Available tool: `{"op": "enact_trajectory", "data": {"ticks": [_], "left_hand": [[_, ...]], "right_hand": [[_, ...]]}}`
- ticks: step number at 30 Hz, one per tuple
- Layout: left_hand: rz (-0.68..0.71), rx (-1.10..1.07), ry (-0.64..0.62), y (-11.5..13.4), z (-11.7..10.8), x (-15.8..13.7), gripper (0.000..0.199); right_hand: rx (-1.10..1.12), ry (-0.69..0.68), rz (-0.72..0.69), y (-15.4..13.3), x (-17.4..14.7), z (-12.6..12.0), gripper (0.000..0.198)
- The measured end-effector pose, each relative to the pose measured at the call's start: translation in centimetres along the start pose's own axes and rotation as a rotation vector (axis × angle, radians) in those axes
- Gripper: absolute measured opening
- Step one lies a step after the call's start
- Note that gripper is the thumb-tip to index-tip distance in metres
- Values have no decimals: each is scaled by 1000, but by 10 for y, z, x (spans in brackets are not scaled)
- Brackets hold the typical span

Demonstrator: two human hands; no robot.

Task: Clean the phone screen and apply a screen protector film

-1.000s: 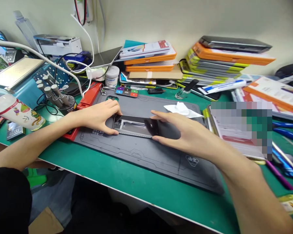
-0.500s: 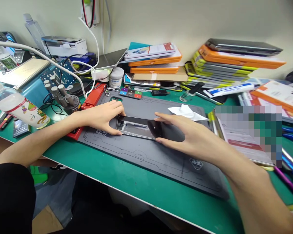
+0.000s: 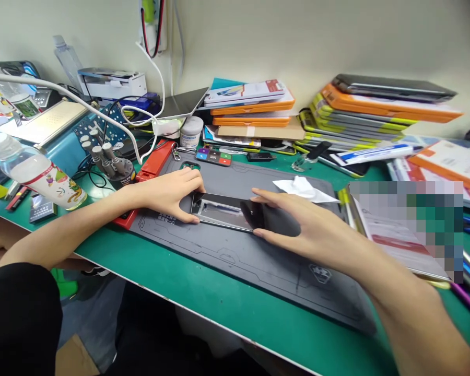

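A dark, glossy smartphone (image 3: 221, 210) lies lengthwise on a grey work mat (image 3: 258, 271), its surface reflecting a bright strip. Around its left end, my left hand (image 3: 172, 194) grips with the thumb at the near edge and the fingers at the far edge. At the other end my right hand (image 3: 313, 222) spans the phone, thumb by the near corner and fingers by the far corner. A dark shape shows between the right fingers; whether it is a reflection or a raised part, I cannot tell. White tissue (image 3: 303, 189) lies behind my right hand.
A red tool (image 3: 154, 162) borders the mat's left side, near a holder of screwdrivers (image 3: 109, 159) and a plastic bottle (image 3: 43, 175). Orange boxes (image 3: 254, 110) and yellow-grey packs (image 3: 360, 122) are stacked at the back. Papers (image 3: 399, 230) and pens lie right.
The whole view has shifted slightly, so things appear a little lower and further right. Both hands keep their places at the smartphone's ends.
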State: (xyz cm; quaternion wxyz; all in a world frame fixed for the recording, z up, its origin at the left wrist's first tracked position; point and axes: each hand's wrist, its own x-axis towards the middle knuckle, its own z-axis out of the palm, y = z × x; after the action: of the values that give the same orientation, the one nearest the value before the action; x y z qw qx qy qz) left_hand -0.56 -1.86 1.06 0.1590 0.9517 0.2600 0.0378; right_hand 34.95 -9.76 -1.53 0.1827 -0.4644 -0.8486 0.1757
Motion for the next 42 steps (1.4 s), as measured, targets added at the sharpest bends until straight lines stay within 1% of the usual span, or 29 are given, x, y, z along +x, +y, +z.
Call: {"op": "enact_trajectory", "data": {"ticks": [12,20,27,38,42], "left_hand": [[-56,-62,-50,1,-4,0,68],[-37,-56,-4,-4,-1,-2,71],[-36,-38,-12,-2,-2,-1,69],[-32,-40,-6,-2,0,0,68],[-30,-41,-16,-3,0,1,68]], "right_hand": [[0,21,4,2,-1,2,75],[0,13,2,-5,1,-2,75],[-14,4,7,-6,0,-2,74],[-13,31,-11,-5,-1,-2,69],[3,0,8,-7,-1,-6,70]]}}
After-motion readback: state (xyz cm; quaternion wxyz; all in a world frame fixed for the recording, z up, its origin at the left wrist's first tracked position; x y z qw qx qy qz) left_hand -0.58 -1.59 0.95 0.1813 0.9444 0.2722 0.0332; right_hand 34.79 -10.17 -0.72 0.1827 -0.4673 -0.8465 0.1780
